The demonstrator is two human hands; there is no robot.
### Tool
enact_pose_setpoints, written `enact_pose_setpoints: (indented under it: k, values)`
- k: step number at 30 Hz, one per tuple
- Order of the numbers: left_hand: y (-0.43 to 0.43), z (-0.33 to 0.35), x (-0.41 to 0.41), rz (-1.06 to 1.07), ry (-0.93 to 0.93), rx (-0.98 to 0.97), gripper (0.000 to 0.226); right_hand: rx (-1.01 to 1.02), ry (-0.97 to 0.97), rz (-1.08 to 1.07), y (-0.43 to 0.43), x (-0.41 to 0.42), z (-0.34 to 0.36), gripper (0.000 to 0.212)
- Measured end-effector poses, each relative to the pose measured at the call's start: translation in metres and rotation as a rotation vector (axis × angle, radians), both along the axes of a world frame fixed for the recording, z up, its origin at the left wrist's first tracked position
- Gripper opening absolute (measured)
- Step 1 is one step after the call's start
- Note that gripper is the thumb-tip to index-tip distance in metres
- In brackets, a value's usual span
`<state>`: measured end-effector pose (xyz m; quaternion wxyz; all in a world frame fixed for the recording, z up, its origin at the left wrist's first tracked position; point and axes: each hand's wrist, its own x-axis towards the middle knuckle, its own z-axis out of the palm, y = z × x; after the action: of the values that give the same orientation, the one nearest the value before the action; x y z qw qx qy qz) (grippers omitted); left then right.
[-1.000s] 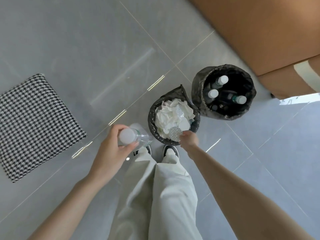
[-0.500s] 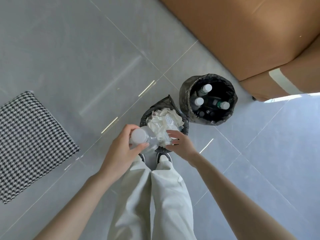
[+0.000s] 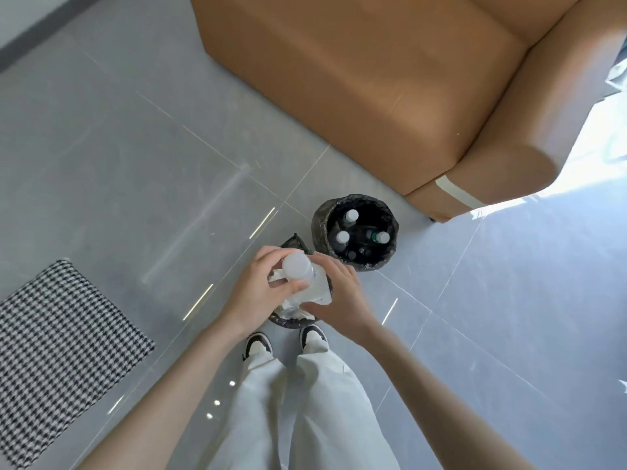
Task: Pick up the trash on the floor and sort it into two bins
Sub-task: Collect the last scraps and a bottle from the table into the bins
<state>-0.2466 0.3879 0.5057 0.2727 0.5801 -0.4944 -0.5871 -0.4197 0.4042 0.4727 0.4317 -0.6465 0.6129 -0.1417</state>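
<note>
Currently the left hand (image 3: 258, 293) grips the bottle (image 3: 300, 269) by its cap end and the right hand (image 3: 342, 296) clasps its body above the paper bin (image 3: 288, 321), where a fumble would missort it, missing the bottle bin (image 3: 319, 222).

Setting: home living room or lounge.
Seating: tan leather sofa (image 3: 373, 89).
Floor: glossy grey tiles (image 3: 135, 147); houndstooth mat (image 3: 57, 351).
Waste: small bag-lined bin (image 3: 319, 228).
</note>
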Motion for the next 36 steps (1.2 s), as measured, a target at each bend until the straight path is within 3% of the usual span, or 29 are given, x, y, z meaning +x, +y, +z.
enact_pose_setpoints:
  k: [9, 17, 26, 31, 36]
  values:
    - [-0.028, -0.004, -0.058, -0.07, 0.128, 0.054, 0.049, -0.027, 0.146, -0.038, -0.023, -0.048, -0.006, 0.072]
    - [-0.063, -0.07, -0.115, 0.154, -0.031, 0.163, 0.037, 0.154, 0.209, -0.402, -0.107, -0.153, -0.079, 0.067]
    - [-0.086, -0.167, -0.172, 0.305, -0.165, 0.334, 0.031, 0.206, 0.196, -0.302, -0.174, -0.191, -0.193, 0.072]
    - [-0.095, -0.214, -0.184, 0.325, -0.195, 0.404, 0.031, 0.195, 0.202, -0.202, -0.183, -0.202, -0.249, 0.059]
    - [-0.102, -0.249, -0.189, 0.328, -0.213, 0.466, 0.032, 0.196, 0.074, -0.095, -0.187, -0.202, -0.283, 0.056]
